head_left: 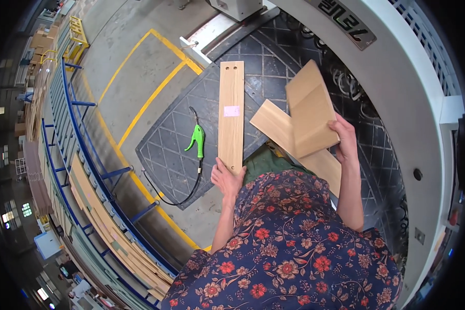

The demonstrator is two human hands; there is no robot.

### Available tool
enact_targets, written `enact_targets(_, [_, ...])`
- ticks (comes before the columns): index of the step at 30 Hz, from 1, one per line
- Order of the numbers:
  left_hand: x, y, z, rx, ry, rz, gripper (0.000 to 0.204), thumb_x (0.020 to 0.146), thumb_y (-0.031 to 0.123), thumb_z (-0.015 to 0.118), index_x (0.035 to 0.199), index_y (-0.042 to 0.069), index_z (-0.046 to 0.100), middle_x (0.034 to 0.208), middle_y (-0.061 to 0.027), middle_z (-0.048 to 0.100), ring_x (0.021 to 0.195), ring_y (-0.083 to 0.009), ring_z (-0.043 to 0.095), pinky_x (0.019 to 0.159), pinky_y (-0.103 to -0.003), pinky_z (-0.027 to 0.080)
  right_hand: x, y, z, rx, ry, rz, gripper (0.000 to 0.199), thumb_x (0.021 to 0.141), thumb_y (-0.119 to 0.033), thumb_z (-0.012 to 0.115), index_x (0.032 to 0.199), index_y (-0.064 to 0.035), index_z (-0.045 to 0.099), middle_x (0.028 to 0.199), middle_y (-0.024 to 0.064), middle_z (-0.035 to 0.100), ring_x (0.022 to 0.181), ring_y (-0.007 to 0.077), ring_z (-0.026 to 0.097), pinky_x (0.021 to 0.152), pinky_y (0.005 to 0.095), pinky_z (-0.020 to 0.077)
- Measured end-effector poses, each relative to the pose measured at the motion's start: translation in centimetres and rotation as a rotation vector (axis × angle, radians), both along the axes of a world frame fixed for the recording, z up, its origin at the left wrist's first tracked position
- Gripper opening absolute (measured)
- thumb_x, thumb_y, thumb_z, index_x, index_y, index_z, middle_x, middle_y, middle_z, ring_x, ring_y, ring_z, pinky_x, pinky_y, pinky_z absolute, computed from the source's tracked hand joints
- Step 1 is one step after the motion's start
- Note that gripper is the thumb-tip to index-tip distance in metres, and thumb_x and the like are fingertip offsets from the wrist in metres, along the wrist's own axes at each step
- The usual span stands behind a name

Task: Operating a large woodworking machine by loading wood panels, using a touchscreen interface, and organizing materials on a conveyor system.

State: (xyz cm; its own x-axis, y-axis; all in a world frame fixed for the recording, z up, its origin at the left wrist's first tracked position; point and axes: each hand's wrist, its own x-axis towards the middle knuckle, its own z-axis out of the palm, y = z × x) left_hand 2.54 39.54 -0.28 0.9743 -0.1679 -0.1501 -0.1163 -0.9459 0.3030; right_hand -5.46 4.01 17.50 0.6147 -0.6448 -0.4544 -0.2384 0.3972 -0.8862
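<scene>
My left hand (228, 177) is closed round the near end of a long narrow wooden board (231, 134). This board has two holes at its far end, one hole near my fingers, and a pale pink label in the middle. On the right, my right hand (344, 135) grips the edge of a wider wooden panel (310, 111), which is tilted up. Beneath that panel lies another wooden board (275, 124), partly hidden by it. To the left of the narrow board is a green air blow gun (197, 140) with a black hose.
A dark grid-patterned machine bed (165, 139) lies under the boards. Along the right curves a large white machine housing (423, 103), with coiled black hoses beside it. Blue roller conveyors (106, 181) carrying long wooden strips run along the left, past yellow floor lines (150, 111).
</scene>
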Motion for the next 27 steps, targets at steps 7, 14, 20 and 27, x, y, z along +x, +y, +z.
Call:
enact_targets(7, [3.9,2.1,-1.4,-0.451,0.192,0.211,0.065,0.092,0.042,0.069,0.138,-0.002,0.055,0.122,-0.0156,0.063,0.113,-0.0291,0.058,0.102,-0.042,0.042,5.3,6.6,-6.4,0.381,-0.332,0.072,0.048,0.092,-0.012,0.061,0.138,0.0019,0.057,0.122,0.0087,0.069,0.108,0.0162,0.065,0.095,0.0299,0.0507])
enact_targets(14, [6.7,2.6,-0.8,-0.586,0.138,0.386,0.057,0.101,0.037,0.06,0.139,-0.004,0.054,0.137,-0.0241,0.056,0.124,-0.0342,0.056,0.106,-0.041,0.042,6.4,8.4,-13.3,-0.598,0.353,0.842,0.042,0.08,-0.014,0.066,0.119,0.001,0.065,0.109,0.0241,0.069,0.106,0.0406,0.065,0.094,0.0471,0.0518])
enact_targets(20, [6.0,-1.2,-0.7,-0.268,0.09,-0.087,0.08,0.092,0.04,0.07,0.154,0.003,0.037,0.144,-0.0263,0.048,0.135,-0.0419,0.043,0.113,-0.051,0.033,-3.8,4.1,-11.9,-1.061,0.523,0.585,0.089,0.073,-0.031,0.083,0.148,-0.0054,0.043,0.146,0.025,0.043,0.136,0.0419,0.041,0.114,0.0472,0.0343])
enact_targets(27, [6.4,-1.5,-0.8,-0.229,0.11,-0.139,0.084,0.091,0.04,0.071,0.156,0.003,0.032,0.139,-0.0262,0.052,0.129,-0.0433,0.048,0.109,-0.051,0.036,-8.8,3.3,-12.6,-0.861,0.686,0.687,0.123,0.062,-0.044,0.091,0.159,-0.0081,0.024,0.152,0.0257,0.032,0.142,0.0432,0.032,0.117,0.0562,0.0258])
